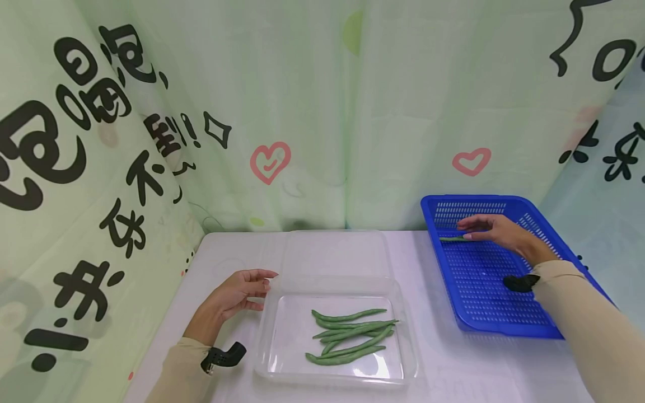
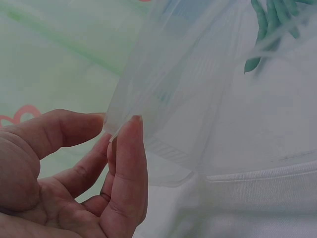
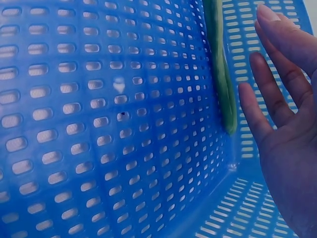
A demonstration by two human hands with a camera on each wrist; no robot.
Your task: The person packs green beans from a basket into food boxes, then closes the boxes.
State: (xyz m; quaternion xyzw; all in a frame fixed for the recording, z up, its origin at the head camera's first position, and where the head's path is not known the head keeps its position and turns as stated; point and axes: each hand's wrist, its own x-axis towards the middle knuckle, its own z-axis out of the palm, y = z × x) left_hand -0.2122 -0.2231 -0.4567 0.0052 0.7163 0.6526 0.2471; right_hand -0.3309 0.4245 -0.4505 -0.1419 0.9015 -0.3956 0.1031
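Observation:
At its upper left corner, the clear plastic container (image 1: 342, 284) is pinched between the thumb and fingers of my left hand (image 1: 239, 294). Several green beans (image 1: 353, 330) lie in a loose pile on the container's floor, mostly toward its right half. My right hand (image 1: 504, 235) reaches into the blue plastic basket (image 1: 438, 274), fingers extended and spread apart. In the right wrist view, slender green beans (image 3: 223, 84) lie along the basket's wall, just beside the fingertips, with a gap showing between them and the hand (image 3: 290, 114).
A transparent lid (image 1: 337, 252) lies flat behind the container on the white tabletop (image 1: 232, 246). The basket stands at the right, with perforated walls and floor. Pale green curtains (image 1: 347, 112) with printed writing and hearts enclose the table at the back and sides.

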